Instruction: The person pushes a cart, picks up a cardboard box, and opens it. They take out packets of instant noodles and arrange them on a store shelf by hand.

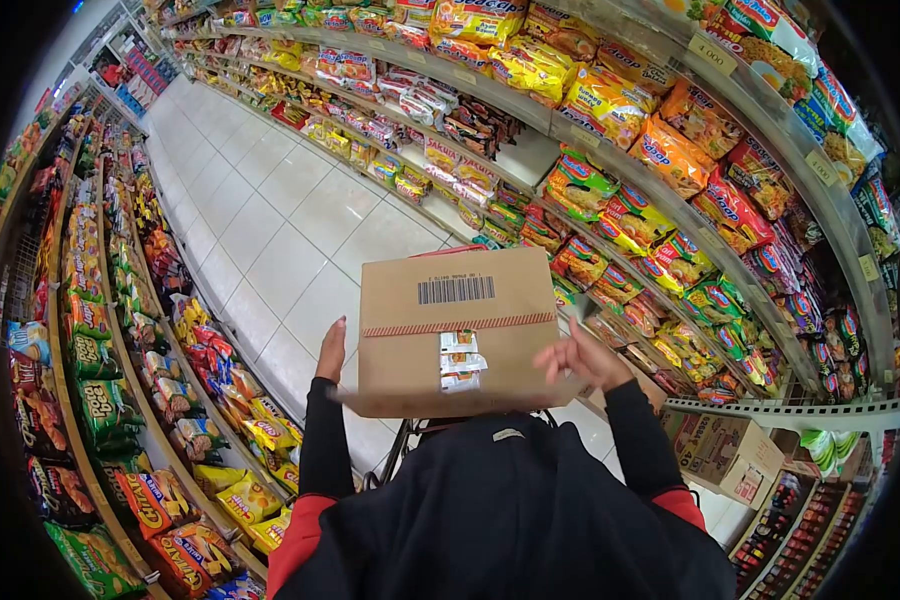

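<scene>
A brown cardboard carton (400, 290) sits in front of my body, with a barcode and a red striped band on its top. White-and-orange packets or labels (459, 362) show in a narrow strip at its middle. My left hand (332, 350) is upright along the carton's left side, fingers straight. Over the right part of the carton is my right hand (582, 358), its fingers apart and slightly blurred, holding nothing. A flap along the carton's near edge is smeared by motion.
Shelves of instant noodle packs (610, 105) rise on the right. Snack bag shelves (95, 345) line the left. Between them runs a tiled aisle (270, 215). Another carton (727, 450) stands at lower right, near shelves of bottles (805, 525). Dark metal bars (398, 445) show under my carton.
</scene>
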A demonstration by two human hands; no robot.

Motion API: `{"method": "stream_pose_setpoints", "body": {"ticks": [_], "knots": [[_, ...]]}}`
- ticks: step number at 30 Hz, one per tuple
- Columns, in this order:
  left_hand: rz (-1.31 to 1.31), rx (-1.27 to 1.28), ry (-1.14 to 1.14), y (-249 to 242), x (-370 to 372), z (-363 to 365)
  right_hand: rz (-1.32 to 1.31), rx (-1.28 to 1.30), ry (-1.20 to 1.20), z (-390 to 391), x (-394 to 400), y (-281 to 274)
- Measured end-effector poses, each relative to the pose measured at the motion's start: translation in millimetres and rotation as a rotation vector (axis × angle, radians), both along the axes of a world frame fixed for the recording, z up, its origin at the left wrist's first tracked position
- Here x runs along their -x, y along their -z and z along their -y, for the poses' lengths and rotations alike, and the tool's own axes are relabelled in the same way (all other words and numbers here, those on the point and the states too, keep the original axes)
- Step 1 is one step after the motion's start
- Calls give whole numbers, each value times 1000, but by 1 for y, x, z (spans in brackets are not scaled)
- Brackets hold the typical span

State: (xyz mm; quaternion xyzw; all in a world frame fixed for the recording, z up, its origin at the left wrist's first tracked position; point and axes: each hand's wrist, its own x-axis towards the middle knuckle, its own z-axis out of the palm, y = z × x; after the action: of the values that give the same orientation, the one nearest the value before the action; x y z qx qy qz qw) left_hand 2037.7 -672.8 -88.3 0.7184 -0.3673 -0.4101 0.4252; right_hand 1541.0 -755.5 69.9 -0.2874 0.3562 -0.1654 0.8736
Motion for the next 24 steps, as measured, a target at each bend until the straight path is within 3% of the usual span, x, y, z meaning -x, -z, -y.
{"method": "stream_pose_setpoints", "body": {"ticks": [2, 3, 4, 5, 6, 8, 9, 10, 12, 13, 15, 16, 20, 23, 24], "knots": [[139, 146, 27, -44, 17, -3, 148, 7, -299, -16, 4, -18], [352, 163, 317, -86, 36, -3, 197, 13, -401, -20, 5, -21], [563, 175, 609, -113, 53, -3, 73, 189, -535, -23, 5, -17], [463, 151, 771, -120, 66, -2, -52, 368, -665, -24, 3, -14], [462, 149, 771, -126, 73, -2, -51, 365, -665, -24, -3, -14], [606, 165, 1284, -135, 78, 1, -215, 473, -950, -15, -30, -16], [784, 199, 1431, -134, 79, 0, -310, 563, -1050, -9, -45, -30], [791, 207, 1433, -138, 84, 1, -315, 570, -1044, -9, -51, -12], [854, 221, 1584, -148, 100, 1, -152, 1425, -958, -14, -61, 43], [824, 263, 1622, -140, 108, 0, -155, 1429, -959, -21, -69, 44], [828, 330, 1665, -120, 125, -5, -311, 1752, -1061, -30, -86, 45], [831, 397, 1715, -120, 132, -5, -339, 1884, -984, -38, -88, 46], [932, 531, 1691, -135, 141, -5, -333, 2050, -1007, -43, -97, 52], [893, 652, 1654, -164, 143, 2, -283, 2041, -832, -42, -99, 30], [966, 538, 1708, -174, 140, 2, -275, 2041, -757, -42, -97, 20]]}}
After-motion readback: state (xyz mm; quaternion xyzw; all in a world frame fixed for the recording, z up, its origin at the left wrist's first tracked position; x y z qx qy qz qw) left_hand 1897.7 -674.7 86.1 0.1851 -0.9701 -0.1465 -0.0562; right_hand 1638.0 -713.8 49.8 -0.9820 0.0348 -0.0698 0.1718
